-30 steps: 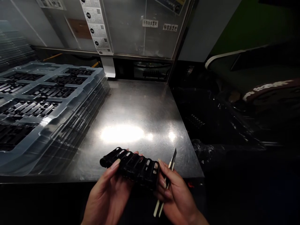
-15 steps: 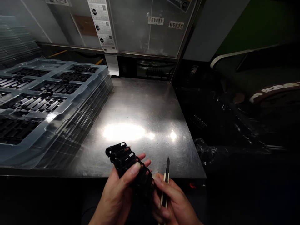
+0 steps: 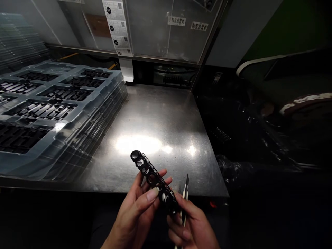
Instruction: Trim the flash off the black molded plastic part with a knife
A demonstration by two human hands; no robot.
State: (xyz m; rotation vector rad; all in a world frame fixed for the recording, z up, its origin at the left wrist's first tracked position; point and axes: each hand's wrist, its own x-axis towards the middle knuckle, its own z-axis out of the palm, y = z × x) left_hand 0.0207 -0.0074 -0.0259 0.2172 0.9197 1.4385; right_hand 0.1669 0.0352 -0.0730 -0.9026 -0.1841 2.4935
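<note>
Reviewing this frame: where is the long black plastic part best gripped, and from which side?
Grip the black plastic part near its lower end, from both long sides, as the left hand and right hand do. It is narrow and long, tilted up and away, probably steadier held there.

- A single view was taken from a head-worn camera, which looked forward and down over a steel table (image 3: 160, 117).
- The near table edge crossed the lower part of the frame; a back panel (image 3: 160, 31) closed the top.
- The left hand (image 3: 135, 214) and right hand (image 3: 192, 224) sat close at the bottom centre.
- Stacked trays (image 3: 85, 103) filled the left of the frame, farther off.
- No second view shared the scene.
</note>
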